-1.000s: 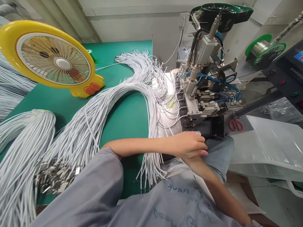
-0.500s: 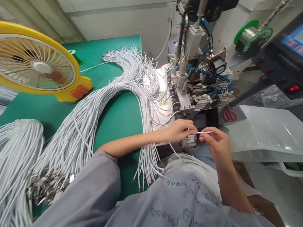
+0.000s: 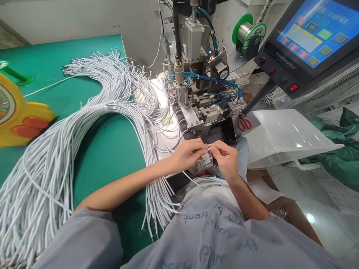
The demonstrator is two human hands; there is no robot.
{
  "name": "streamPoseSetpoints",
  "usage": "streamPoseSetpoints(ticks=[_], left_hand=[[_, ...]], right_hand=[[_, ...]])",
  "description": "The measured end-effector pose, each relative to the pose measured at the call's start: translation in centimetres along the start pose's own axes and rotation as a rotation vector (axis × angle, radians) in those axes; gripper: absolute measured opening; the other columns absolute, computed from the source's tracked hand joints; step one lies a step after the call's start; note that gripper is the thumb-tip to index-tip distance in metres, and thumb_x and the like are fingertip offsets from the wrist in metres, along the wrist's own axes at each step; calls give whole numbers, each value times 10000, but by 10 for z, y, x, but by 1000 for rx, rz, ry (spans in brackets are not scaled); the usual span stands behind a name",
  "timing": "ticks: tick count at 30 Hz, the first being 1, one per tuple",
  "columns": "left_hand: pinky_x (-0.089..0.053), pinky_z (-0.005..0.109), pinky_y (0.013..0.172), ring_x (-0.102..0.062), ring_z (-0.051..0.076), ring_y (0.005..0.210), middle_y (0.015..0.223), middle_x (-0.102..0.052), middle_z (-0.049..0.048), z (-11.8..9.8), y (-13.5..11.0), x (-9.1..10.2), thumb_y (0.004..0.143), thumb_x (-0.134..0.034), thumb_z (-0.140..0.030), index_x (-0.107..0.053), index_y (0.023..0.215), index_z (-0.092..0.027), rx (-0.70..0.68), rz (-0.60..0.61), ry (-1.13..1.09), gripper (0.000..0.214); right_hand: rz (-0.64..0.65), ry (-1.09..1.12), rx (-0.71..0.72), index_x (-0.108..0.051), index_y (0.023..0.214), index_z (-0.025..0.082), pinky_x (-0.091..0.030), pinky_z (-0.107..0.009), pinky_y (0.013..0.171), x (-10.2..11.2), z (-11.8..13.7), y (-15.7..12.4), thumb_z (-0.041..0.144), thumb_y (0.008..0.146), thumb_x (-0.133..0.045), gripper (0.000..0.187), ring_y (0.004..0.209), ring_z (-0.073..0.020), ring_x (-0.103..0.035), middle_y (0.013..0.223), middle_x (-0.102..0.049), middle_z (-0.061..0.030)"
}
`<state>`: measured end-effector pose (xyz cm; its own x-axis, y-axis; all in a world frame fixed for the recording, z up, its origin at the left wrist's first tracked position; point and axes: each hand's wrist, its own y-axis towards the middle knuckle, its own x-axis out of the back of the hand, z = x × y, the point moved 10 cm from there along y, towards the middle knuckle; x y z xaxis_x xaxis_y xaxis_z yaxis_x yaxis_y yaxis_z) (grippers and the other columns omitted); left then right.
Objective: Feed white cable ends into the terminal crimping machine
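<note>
Centre frame, low: left hand (image 3: 187,152) and right hand (image 3: 226,158) nearly touching, both pinching one thin white wire (image 3: 211,147) near its tip, fingers closed. Wire bundle (image 3: 56,157) sprawls left across green mat (image 3: 114,153). Just above hands: benchtop machine (image 3: 193,108), red scissors (image 3: 245,123) at its right. Touchscreen (image 3: 314,30) upper right.

We see a bright, evenly lit scene; glare washes the lamp-lit plate (image 3: 157,101) (wide-angle bending at the edges), and the screen (image 3: 316,30) glows sharply.

A thin white wire (image 3: 211,147), seemingly pinched level between fingertips.
</note>
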<state>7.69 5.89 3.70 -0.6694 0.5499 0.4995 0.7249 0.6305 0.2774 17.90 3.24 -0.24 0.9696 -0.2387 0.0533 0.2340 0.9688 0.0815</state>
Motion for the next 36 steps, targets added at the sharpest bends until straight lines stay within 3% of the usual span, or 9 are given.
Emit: streamPoseSetpoints(ticks=[5,11,15,18,21,25,28,33,36], left_hand=[[-394,186,570,-501,82,615,686,-539,10,3,-1,-1,913,-435,-195,-648,840,-138,-47,19,146,232],[-364,194,532,-497,88,603,701,-540,21,6,-3,0,893,-417,-171,-656,851,-142,-80,-6,330,244],[-380,188,533,-497,83,582,639,-539,3,4,-1,7,864,-472,-162,-647,778,-146,-38,-90,171,196],[-389,185,535,-490,78,566,618,-526,-7,3,-1,7,862,-474,-155,-632,765,-141,-41,-97,185,186],[-353,196,501,-460,85,552,641,-510,4,-4,-3,3,877,-398,-120,-616,770,-131,-143,-88,482,243],[-288,226,476,-425,99,537,682,-523,24,-7,-7,-4,848,-324,-28,-611,766,-124,-271,-56,860,313],[-292,222,482,-450,97,557,708,-538,22,4,-4,-1,837,-380,-59,-633,809,-133,-181,-32,732,265],[-383,181,560,-509,81,599,647,-547,-5,29,0,0,859,-461,-124,-649,788,-136,75,-63,204,201],[-397,177,582,-519,82,614,642,-542,-2,33,1,-7,886,-444,-138,-627,735,-125,96,-3,163,238]], right_hand=[[91,-105,19,-675,656,175,-426,-257,596,0,6,9,293,776,-598,185,657,-132,-542,720,-623,-31],[158,-241,-17,-639,592,157,-286,-239,474,-1,2,15,290,755,-602,214,492,-79,-334,532,-431,31],[56,-144,52,-656,621,167,-300,-245,487,-4,2,11,323,775,-593,228,526,-96,-371,553,-430,21],[-38,-222,109,-681,694,181,-312,-247,489,-3,5,6,333,818,-554,234,530,-105,-391,562,-441,14],[-51,-453,235,-667,671,185,-303,-259,506,-5,21,5,289,843,-520,249,513,-101,-359,546,-413,17],[143,-523,212,-568,534,168,-282,-264,513,-14,20,16,230,818,-520,295,503,-92,-327,509,-365,30],[213,-397,122,-568,551,163,-272,-254,494,-16,9,23,236,799,-533,261,498,-86,-327,515,-382,34],[29,-253,187,-568,552,162,-266,-253,500,-8,5,21,267,816,-540,285,506,-88,-325,526,-337,40],[-33,-233,163,-608,599,159,-273,-249,501,-5,-7,21,284,820,-540,263,507,-88,-325,533,-346,41]])
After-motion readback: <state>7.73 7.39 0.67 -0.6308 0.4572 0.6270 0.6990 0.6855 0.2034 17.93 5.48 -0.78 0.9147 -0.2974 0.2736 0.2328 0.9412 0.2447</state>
